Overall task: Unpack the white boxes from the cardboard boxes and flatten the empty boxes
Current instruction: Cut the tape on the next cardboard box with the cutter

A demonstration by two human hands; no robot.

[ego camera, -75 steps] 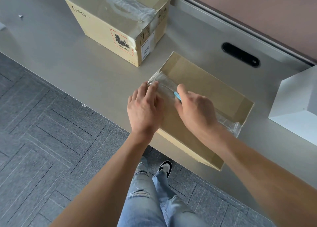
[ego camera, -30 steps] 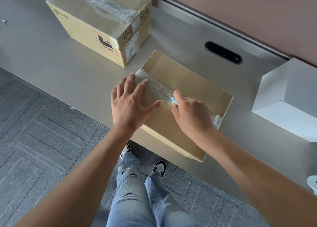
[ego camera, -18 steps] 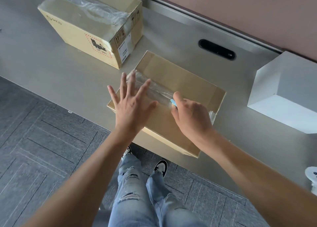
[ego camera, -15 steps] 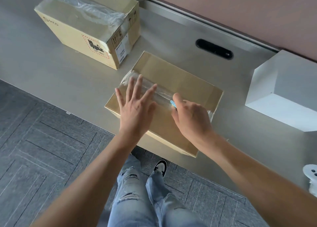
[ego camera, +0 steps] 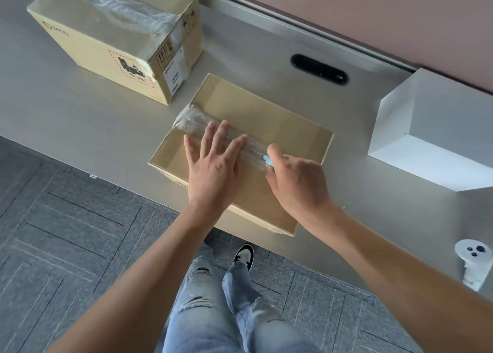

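My left hand (ego camera: pixel 213 166) lies flat, fingers spread, pressing the taped seam of the near cardboard box (ego camera: pixel 266 118). My right hand (ego camera: pixel 296 184) curls around a blue cutter (ego camera: pixel 268 161) on the clear tape (ego camera: pixel 197 123). White box (ego camera: pixel 432 136) far right; second cardboard box (ego camera: pixel 101 40) far left.

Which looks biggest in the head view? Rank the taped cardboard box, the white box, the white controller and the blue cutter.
1. taped cardboard box and white box: look alike in size, and the white box is cut off at the frame edge
2. white controller
3. blue cutter, mostly hidden in the right hand
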